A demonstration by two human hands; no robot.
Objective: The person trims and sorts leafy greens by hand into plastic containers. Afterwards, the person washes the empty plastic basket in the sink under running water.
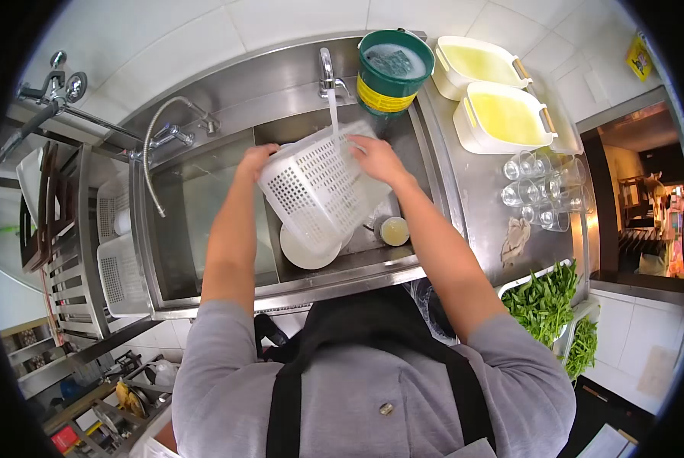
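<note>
A white perforated plastic basket [300,187] is tilted over the right sink basin, under a stream of water from the tap [327,76]. My left hand [259,159] grips its upper left corner, the fingers partly hidden behind the rim. At the upper right side of the basket, my right hand [376,158] has its fingers closed on the edge, close to the falling water. The basket's right part looks blurred. Below it in the basin lie a white plate [309,252] and a small cup [394,230] with pale liquid.
A green bucket [392,69] of soapy water stands behind the basin's right corner. On the right counter are two white tubs [502,118] of yellow liquid, several glasses [537,187], a cloth [515,240] and leafy greens [540,301]. A hose tap [155,153] arches over the left basin.
</note>
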